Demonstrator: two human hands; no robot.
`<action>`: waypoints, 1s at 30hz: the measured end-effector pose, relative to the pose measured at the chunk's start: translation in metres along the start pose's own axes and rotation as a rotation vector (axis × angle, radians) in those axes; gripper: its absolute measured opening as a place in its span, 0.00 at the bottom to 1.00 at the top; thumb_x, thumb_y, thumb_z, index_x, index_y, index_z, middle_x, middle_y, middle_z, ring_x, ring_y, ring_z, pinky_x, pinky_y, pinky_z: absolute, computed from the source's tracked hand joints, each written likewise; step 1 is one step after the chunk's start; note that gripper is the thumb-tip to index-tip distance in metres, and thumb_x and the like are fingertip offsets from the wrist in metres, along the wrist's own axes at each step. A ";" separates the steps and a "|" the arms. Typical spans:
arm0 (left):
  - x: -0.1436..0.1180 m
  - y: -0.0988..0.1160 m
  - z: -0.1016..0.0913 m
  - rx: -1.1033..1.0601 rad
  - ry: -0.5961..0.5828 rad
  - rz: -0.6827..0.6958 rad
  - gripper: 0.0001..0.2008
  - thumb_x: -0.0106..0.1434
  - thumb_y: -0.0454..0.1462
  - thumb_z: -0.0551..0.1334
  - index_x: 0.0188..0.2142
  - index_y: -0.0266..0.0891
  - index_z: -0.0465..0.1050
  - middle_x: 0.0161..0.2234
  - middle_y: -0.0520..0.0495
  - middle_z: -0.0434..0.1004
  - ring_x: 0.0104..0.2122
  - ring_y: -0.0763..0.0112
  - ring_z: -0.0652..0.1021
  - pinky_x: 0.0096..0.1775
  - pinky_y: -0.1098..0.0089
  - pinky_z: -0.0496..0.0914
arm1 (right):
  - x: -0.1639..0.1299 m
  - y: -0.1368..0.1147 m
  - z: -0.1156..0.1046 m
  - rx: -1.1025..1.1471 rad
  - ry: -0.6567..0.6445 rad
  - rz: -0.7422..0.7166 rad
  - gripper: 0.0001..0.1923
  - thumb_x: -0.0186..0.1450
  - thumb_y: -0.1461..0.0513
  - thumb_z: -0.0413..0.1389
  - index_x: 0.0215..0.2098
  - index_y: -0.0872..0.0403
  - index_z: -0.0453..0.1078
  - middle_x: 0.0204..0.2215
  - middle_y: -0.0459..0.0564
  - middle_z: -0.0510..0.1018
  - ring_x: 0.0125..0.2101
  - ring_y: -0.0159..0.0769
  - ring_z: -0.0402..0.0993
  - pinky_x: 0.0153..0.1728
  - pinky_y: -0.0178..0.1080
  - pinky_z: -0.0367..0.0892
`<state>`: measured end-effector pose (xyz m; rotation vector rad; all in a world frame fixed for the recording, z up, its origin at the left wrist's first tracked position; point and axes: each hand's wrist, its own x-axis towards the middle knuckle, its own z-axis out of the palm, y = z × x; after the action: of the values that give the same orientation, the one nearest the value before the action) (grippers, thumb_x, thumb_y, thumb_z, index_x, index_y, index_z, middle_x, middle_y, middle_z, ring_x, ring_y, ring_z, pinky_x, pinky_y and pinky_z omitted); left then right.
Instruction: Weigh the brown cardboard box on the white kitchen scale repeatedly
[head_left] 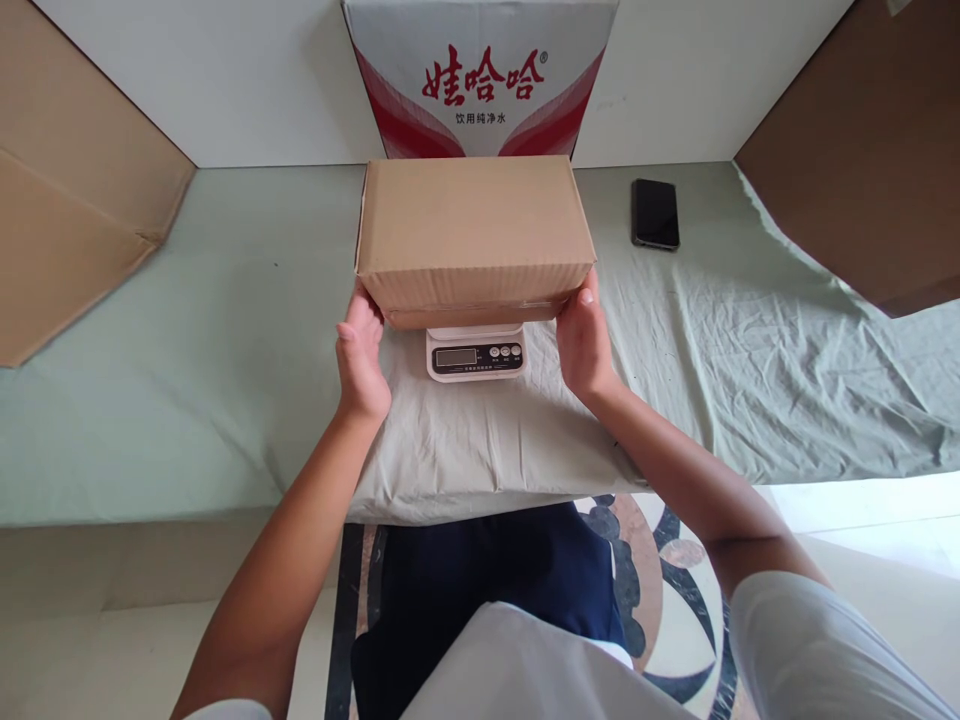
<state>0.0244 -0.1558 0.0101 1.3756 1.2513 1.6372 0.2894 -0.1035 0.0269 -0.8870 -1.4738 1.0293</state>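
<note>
A closed brown cardboard box (474, 215) is between my two hands at the middle of the view. My left hand (361, 355) supports its lower left front corner, thumb out to the side and fingers partly hidden beneath. At the opposite lower corner, my right hand (585, 335) grips the box with its fingers partly out of sight. Below the box sits a small white kitchen scale (478, 362), its dark display and round buttons facing me. The box covers the scale's platform, so I cannot tell whether the two touch.
A white and red printed carton (484, 60) stands behind the box against the white wall. A black phone (655, 214) lies on the green cloth (247, 400) to the right. Large cardboard panels (82, 180) flank the surface on both sides.
</note>
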 end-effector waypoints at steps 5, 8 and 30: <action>0.011 -0.012 -0.021 0.009 0.066 0.013 0.40 0.69 0.66 0.29 0.70 0.67 0.59 0.76 0.67 0.55 0.78 0.63 0.53 0.75 0.51 0.53 | 0.008 0.000 -0.017 -0.073 0.080 -0.027 0.43 0.64 0.27 0.35 0.74 0.23 0.42 0.78 0.28 0.48 0.81 0.50 0.37 0.77 0.68 0.45; 0.015 -0.017 -0.028 -0.037 0.074 -0.020 0.39 0.67 0.69 0.33 0.68 0.72 0.62 0.76 0.71 0.55 0.78 0.64 0.53 0.77 0.52 0.52 | 0.011 0.000 -0.023 -0.036 0.104 -0.015 0.43 0.64 0.26 0.37 0.74 0.23 0.43 0.79 0.29 0.47 0.81 0.50 0.35 0.78 0.67 0.42; 0.014 -0.022 -0.014 -0.111 0.043 -0.036 0.43 0.64 0.72 0.41 0.69 0.60 0.65 0.76 0.56 0.57 0.77 0.58 0.55 0.76 0.52 0.50 | 0.008 0.020 -0.013 0.096 0.044 0.059 0.40 0.67 0.32 0.44 0.73 0.29 0.48 0.77 0.32 0.53 0.80 0.42 0.43 0.80 0.59 0.45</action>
<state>0.0056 -0.1394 -0.0054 1.2496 1.1843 1.6932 0.3012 -0.0878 0.0116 -0.8830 -1.3574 1.1082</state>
